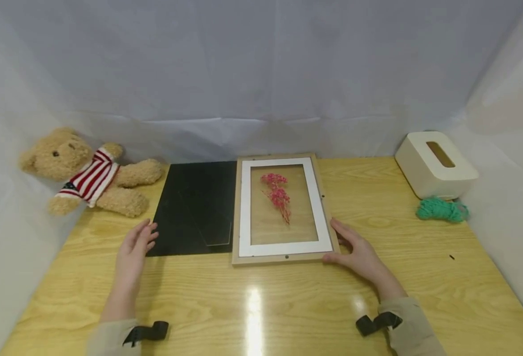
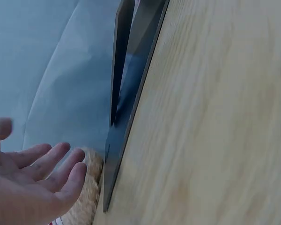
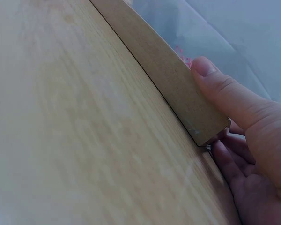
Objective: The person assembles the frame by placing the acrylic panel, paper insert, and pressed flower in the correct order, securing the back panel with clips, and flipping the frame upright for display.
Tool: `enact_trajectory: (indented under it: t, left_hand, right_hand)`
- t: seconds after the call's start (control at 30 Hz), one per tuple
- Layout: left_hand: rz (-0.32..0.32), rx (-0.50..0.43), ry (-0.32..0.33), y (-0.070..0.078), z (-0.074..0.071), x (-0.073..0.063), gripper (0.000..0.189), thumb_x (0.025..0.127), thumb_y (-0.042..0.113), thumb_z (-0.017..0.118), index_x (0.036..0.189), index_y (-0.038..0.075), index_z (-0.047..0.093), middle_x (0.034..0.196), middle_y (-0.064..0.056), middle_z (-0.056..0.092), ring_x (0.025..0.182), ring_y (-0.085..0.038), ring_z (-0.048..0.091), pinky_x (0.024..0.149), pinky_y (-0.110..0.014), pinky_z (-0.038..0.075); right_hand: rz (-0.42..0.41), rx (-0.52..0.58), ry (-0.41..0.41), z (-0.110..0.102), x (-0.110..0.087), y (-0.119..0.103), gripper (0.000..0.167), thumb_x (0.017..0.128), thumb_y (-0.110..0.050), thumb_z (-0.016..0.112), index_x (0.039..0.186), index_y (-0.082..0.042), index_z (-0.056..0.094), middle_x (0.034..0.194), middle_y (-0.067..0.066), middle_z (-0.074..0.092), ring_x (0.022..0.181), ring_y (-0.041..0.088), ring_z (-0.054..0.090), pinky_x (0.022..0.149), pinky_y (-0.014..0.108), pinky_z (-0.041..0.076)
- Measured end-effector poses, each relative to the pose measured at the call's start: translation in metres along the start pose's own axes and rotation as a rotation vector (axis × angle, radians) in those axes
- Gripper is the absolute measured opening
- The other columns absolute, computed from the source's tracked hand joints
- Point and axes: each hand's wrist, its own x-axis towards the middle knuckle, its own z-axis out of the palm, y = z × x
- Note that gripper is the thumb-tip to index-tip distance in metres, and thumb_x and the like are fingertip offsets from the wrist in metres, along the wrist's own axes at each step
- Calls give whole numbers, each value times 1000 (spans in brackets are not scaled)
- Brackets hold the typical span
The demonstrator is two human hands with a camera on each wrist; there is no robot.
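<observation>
A wooden picture frame (image 1: 261,260) lies flat in the middle of the table, with a white mat (image 1: 288,247) inside it. Pink dried flowers (image 1: 280,198) show in the mat's window. My right hand (image 1: 360,254) holds the frame's near right corner. In the right wrist view its thumb (image 3: 218,86) lies on the front side and the other fingers are at the end of the corner. Beside the frame, on the left, lies a black backing board (image 1: 194,198) with a stand flap. My left hand (image 1: 134,244) hovers near the board's left edge, holding nothing, fingers loosely bent.
At the back left a teddy bear (image 1: 103,180) in a striped shirt lies on its side. A cream tissue box (image 1: 435,163) stands at the back right, with a bundle of green cord (image 1: 441,209) before it. A small dark piece (image 1: 451,257) lies on the right.
</observation>
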Motion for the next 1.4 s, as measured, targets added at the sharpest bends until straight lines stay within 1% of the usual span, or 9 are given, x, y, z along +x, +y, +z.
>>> enact_trajectory:
  t: [0.13, 0.23, 0.4, 0.5, 0.73, 1.0, 1.13, 1.27, 1.4]
  left_hand:
    - [-65, -46, -5, -4, -15, 5, 71, 101, 52, 18, 151, 1, 19, 149, -24, 31, 128, -28, 38, 101, -22, 38]
    - [-94, -36, -14, -9, -24, 9, 74, 101, 54, 13, 151, 0, 17, 150, -26, 28, 133, -34, 32, 107, -30, 34]
    - [-120, -43, -72, -17, -33, 10, 78, 98, 56, 7, 152, 0, 10, 151, -28, 22, 137, -41, 23, 112, -42, 26]
    - [-128, -55, -132, -19, -35, 12, 81, 96, 59, 3, 152, 0, 6, 152, -29, 17, 138, -43, 17, 114, -41, 21]
    - [-160, 24, -219, -17, -35, 12, 84, 93, 62, 0, 152, 4, -2, 154, -27, 11, 140, -43, 11, 113, -54, 10]
    - [-203, -17, -200, -16, -31, 18, 86, 91, 66, 3, 153, 5, 0, 154, -27, 12, 140, -41, 13, 114, -52, 12]
    - [-261, -133, -187, -16, -32, 21, 88, 92, 68, 9, 153, 6, -2, 155, -26, 11, 141, -37, 13, 115, -47, 11]
    - [-336, -254, -168, -15, -32, 24, 86, 94, 67, 19, 153, 9, -3, 155, -24, 10, 138, -29, 19, 114, -36, 19]
    - [-381, -261, -142, -13, -30, 26, 81, 98, 58, 30, 153, 11, -7, 154, -23, 11, 128, -21, 30, 103, -25, 29]
  right_hand:
    - [-7, -15, 5, -1, 1, 0, 97, 72, -36, 83, 150, -13, 30, 155, 14, 23, 125, 33, 47, 110, 51, 26]
    - [-13, -21, 7, -1, 2, -1, 97, 71, -36, 83, 150, -13, 31, 155, 15, 24, 125, 33, 47, 110, 51, 25]
    - [-15, -27, 7, -2, 3, -1, 97, 72, -37, 83, 150, -13, 31, 154, 16, 24, 125, 33, 47, 109, 51, 27]
    - [-12, -22, 5, -2, 4, -2, 97, 72, -36, 83, 150, -13, 31, 154, 16, 24, 125, 33, 47, 109, 50, 29]
    - [-13, -26, 6, -2, 4, -2, 97, 72, -36, 83, 150, -13, 31, 154, 16, 25, 124, 33, 48, 107, 49, 32]
    - [-13, -19, 8, -1, 3, -2, 97, 72, -37, 83, 150, -12, 31, 153, 16, 26, 124, 33, 47, 108, 50, 30]
    - [-14, -16, 11, -1, 2, 0, 97, 72, -36, 83, 150, -13, 31, 153, 16, 26, 123, 33, 48, 108, 50, 31]
    - [-6, -8, 18, -1, 2, 2, 96, 72, -35, 83, 150, -14, 31, 153, 15, 26, 121, 33, 49, 107, 50, 32]
    - [-3, -7, 15, -1, 1, 3, 97, 72, -36, 83, 150, -14, 31, 154, 15, 26, 122, 33, 49, 107, 50, 32]
